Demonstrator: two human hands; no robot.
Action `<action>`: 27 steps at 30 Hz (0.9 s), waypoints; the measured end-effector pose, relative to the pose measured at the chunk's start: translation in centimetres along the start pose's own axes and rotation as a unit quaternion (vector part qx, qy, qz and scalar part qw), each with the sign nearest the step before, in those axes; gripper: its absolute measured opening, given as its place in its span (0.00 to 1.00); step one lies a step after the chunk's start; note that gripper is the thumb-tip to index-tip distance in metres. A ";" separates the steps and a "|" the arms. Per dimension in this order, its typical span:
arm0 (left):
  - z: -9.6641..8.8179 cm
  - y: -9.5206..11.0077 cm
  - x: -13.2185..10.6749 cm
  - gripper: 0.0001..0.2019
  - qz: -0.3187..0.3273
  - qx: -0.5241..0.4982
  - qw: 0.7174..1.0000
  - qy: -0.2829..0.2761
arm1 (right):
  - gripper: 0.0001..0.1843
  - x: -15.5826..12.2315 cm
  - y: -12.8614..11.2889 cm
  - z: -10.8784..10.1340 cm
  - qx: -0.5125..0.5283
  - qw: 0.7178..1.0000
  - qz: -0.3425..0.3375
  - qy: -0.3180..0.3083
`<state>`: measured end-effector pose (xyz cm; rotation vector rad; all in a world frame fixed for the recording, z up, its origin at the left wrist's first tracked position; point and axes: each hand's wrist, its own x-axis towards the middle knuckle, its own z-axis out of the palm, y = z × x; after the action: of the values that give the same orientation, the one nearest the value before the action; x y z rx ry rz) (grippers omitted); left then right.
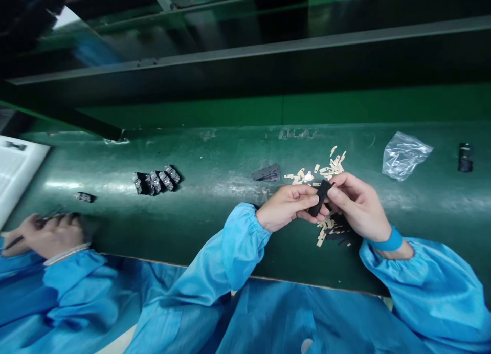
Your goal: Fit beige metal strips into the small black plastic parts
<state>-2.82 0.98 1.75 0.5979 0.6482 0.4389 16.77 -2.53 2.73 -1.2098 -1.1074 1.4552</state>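
Note:
A small black rectangular plastic part (319, 199) is pinched between the thumb and fingers of my left hand (286, 206). My right hand (355, 205) is closed at the part's upper right end, thumb and index finger pressed together. A dark sliver shows at those fingertips, too small to name. Behind and below both hands lies a scattered pile of small cream-coloured flat pieces (333, 166), partly covered by my fingers. Small black pieces (341, 231) lie under my right hand. Left of the pile is a stack of flat dark strips (266, 173).
A clear plastic bag (405, 155) and a black part (465, 157) lie to the right. Several black assemblies (156, 181) sit in a row at left, with a single one (85, 197) farther left. A co-worker's hands (56, 235) work at the green bench's (215, 226) left end.

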 end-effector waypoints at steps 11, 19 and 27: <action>-0.2 0.0 0.0 0.22 0.004 0.019 1.000 0.008 | 0.12 -0.1 -0.1 0.1 -0.016 1.000 -0.005 -0.016; -0.2 0.4 0.0 0.23 0.018 0.030 0.999 0.022 | 0.13 0.1 -0.4 0.3 -0.009 1.000 0.005 -0.024; -0.7 1.2 -0.2 0.13 0.096 0.228 0.960 0.131 | 0.16 1.7 -0.4 -0.7 -0.002 0.994 0.108 -0.019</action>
<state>-3.63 2.05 2.18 1.0575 0.9608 0.5604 17.38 -0.77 2.73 -1.3428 -1.0303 1.6443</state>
